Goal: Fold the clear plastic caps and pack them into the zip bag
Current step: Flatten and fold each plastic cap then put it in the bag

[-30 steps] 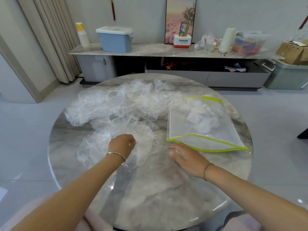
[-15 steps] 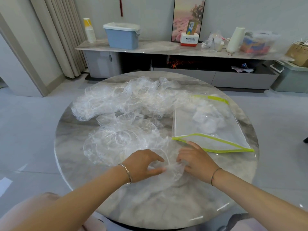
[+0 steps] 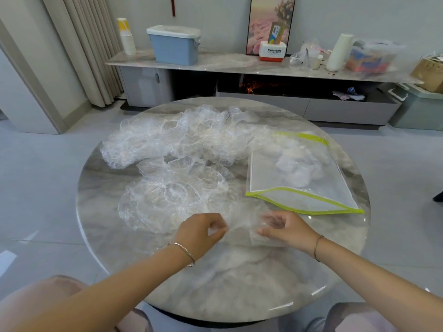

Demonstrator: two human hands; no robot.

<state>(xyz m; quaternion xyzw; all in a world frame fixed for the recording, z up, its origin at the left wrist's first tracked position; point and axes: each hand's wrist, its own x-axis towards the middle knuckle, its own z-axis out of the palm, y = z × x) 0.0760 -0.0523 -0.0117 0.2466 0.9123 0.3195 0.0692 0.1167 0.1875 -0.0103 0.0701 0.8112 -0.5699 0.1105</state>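
One clear plastic cap [image 3: 242, 224] is stretched between my hands just above the near middle of the round marble table [image 3: 227, 291]. My left hand [image 3: 200, 232] pinches its left edge and my right hand [image 3: 286, 227] pinches its right edge. Several more clear caps lie spread flat [image 3: 172, 197] to the left and heaped in a pile [image 3: 182, 137] at the back. The zip bag [image 3: 299, 178], clear with a yellow-green edge, lies at the right with its mouth open toward me and some folded caps inside.
Behind the table runs a low marble sideboard [image 3: 215, 63] with a blue bin [image 3: 175, 45], cups, boxes and a paper roll. Curtains hang at the left. A grey tub [image 3: 422, 111] stands on the floor at the far right.
My left hand left the flat caps and came toward me. Both hands have taken hold of one cap and pulled it apart between them, lifted slightly off the table.
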